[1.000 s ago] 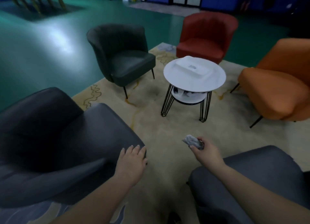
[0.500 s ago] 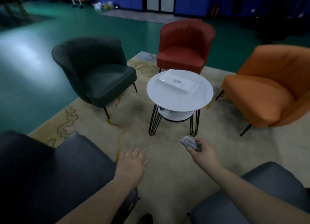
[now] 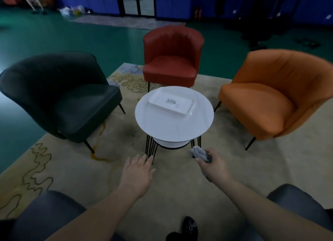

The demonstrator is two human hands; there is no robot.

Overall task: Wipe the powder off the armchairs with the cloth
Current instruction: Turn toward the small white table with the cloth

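Near edge, low left: grey armchair [image 3: 45,215], only its rounded top in view, dark and unlit. Low right: a second grey armchair [image 3: 295,203], likewise cut off by the frame. I cannot make out powder on either from here.

Between them, at the bottom: a dark shoe [image 3: 190,227] on the beige rug [image 3: 75,170].

Left hand [image 3: 137,174]: palm down, fingers straight and loosely spread, over the rug and holding nothing.

Right hand [image 3: 214,166]: fingers curled round the cloth [image 3: 200,153], a grey crumpled wad that pokes out past the thumb side. The cloth is in the air just in front of the desk's lower shelf, touching no chair.

Middle: round white desk [image 3: 173,121] on black wire legs, with a white rectangular tray [image 3: 171,102] lying on top.

Beyond, left: dark green armchair [image 3: 72,103]. Beyond, centre: red armchair [image 3: 171,64]. Beyond, right: orange armchair [image 3: 273,100]. No powder is plain to me on any seat in this dim light.

Far: green floor [image 3: 54,35], blue wall panels [image 3: 173,1], some bags by the wall.

Step in hand, as I judge it: between chairs, cloth carried and no surface under it. Next move calls for choosing a chair, most likely one of the three ahead, stepping round the desk, flattening the wad against the seat or backrest and drawing it across with steady pressure. The free hand could brace the chair.
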